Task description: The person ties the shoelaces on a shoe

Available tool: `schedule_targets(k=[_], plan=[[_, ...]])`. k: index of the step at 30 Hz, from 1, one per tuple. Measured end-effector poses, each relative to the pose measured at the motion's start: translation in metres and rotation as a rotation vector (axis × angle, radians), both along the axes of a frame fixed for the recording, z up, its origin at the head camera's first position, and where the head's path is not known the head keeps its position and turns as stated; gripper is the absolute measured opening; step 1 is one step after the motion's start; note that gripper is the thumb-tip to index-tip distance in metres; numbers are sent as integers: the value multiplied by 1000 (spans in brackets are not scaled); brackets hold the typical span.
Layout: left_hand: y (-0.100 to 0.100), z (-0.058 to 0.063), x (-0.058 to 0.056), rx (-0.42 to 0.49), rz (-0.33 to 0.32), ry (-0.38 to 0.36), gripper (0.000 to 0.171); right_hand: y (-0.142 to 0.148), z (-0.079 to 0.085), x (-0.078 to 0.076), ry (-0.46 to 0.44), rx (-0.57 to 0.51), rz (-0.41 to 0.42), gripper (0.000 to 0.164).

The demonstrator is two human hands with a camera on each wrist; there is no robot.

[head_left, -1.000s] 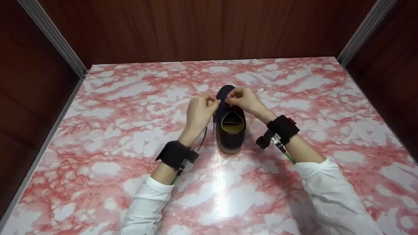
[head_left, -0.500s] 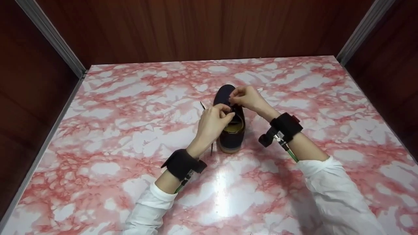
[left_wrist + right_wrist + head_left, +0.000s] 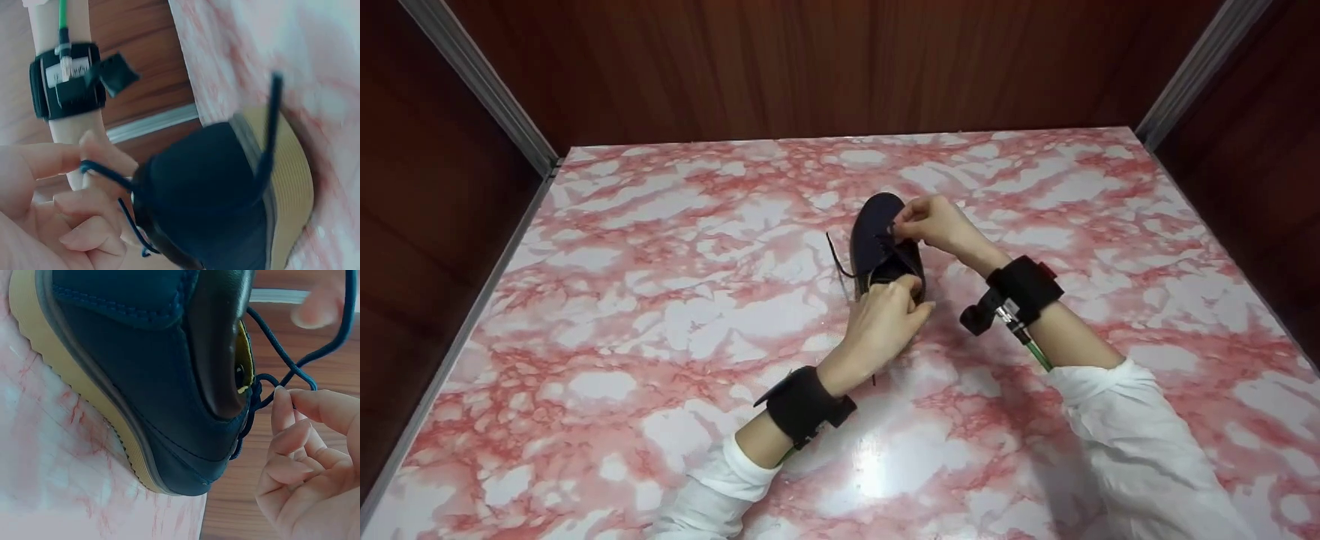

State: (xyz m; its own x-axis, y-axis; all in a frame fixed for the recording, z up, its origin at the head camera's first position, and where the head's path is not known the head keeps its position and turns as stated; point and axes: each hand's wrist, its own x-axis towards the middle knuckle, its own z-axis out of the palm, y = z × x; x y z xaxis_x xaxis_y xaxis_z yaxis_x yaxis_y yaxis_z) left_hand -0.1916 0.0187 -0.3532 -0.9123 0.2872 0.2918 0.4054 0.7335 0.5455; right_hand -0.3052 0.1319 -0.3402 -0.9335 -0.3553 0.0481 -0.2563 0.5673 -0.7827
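A dark navy shoe (image 3: 874, 217) with a tan ridged sole (image 3: 90, 396) stands on the table, toe pointing away. Over its opening, my left hand (image 3: 886, 322) pinches a navy shoelace (image 3: 109, 173) between thumb and finger. The lace runs from there across the heel and hangs past it in the left wrist view. Above the lacing, my right hand (image 3: 941, 225) pinches the lace (image 3: 295, 374) near a crossing or loop, thumb against index finger. A free lace end (image 3: 837, 256) sticks out left of the shoe. The left hand covers the shoe's heel in the head view.
The table (image 3: 660, 315) has a red and white marbled top. Dark brown wooden panels (image 3: 810, 67) with grey metal corner strips (image 3: 480, 90) enclose its back and sides. Black straps with small cameras (image 3: 802, 409) sit on both wrists.
The left hand has moved back from near the toe toward the heel, drawing the lace along. My right hand has shifted slightly right. The free lace end now shows left of the shoe.
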Motion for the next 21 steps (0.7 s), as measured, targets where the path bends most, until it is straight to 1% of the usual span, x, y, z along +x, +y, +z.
schedule_targets(k=[5, 7, 12, 17, 21], plan=[[8, -1, 6, -81, 7, -68, 22, 3, 2, 1, -3, 9, 22, 17], [11, -2, 8, -104, 14, -73, 24, 3, 2, 1, -1, 8, 32, 18], [20, -7, 12, -146, 11, -60, 21, 3, 3, 0, -9, -17, 53, 17], [29, -14, 16, -192, -13, -51, 18, 3, 4, -2, -20, 7, 41, 15], [36, -20, 15, -232, -17, -21, 18, 3, 6, -2, -49, 12, 41, 13]])
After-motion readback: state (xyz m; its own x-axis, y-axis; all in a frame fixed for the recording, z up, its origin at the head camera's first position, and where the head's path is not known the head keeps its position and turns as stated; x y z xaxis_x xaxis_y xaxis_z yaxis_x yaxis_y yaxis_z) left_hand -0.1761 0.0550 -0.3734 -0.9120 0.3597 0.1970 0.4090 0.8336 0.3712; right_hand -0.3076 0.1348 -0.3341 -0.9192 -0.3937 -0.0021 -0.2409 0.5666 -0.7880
